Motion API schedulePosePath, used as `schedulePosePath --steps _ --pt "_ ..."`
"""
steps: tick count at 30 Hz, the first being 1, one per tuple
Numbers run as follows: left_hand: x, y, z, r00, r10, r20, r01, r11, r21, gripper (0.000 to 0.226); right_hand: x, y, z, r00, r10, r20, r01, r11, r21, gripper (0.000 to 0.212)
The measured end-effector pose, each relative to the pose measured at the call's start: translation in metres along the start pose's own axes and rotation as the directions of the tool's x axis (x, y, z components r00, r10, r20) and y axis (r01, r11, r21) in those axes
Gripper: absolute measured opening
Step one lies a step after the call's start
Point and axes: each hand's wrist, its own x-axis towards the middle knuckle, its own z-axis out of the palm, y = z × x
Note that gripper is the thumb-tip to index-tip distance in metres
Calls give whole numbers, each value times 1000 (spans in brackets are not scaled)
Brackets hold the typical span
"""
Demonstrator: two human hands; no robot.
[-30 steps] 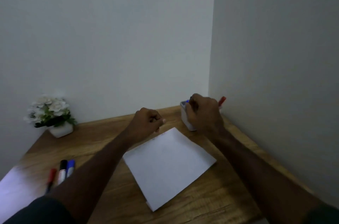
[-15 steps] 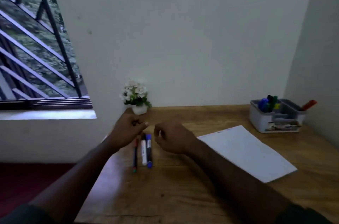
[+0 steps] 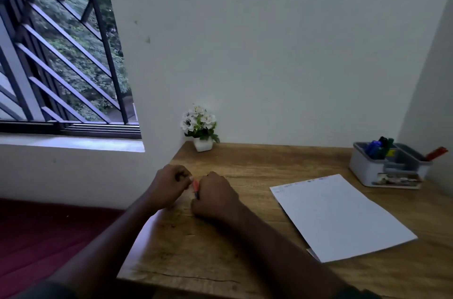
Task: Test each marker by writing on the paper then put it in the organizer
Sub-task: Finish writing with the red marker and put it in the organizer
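Though marked along its top, paper [image 3: 338, 215]: nothing legible.

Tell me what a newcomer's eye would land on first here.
Both hands, left hand and right hand, meet over a red marker at the desk's left end. To the right lies the paper, the organizer beyond it. A barred window fills the upper left.

Both hands are meeting at the wooden desk's [image 3: 245, 262] left edge, the right hand [image 3: 215, 197] and left hand [image 3: 169, 184] curling around a red marker [image 3: 195, 186].
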Motion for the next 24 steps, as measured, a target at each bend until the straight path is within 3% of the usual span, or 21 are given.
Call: schedulePosePath --steps 5,11,14,17,19,22,24 --pt "-3 5 -1 970 178 -166 -197 975 -103 8 -6 0 -8 985 -5 -172 24 993 111 26" --pt "6 27 21 952 304 -23 -304 939 -158 11 -20 69 -59 985 51 -167 21 915 402 12" --pt "12 51 49 932 358 54 -332 906 -264 9 -37 118 -89 995 -9 -101 70 785 616 10" --pt "19 81 81 903 424 69 -375 856 -355 10 -52 163 -109 995 45 -90 40 646 763 12" --pt "26 100 101 882 466 71 -402 823 -402 14 -57 188 -116 992 88 -96 47 447 893 11" --pt "37 122 122 892 421 164 -289 810 -510 16 -63 214 -115 973 175 -148 125 134 983 7" --pt "45 130 133 877 433 207 -266 798 -541 14 -65 221 -105 965 214 -149 125 121 985 15"
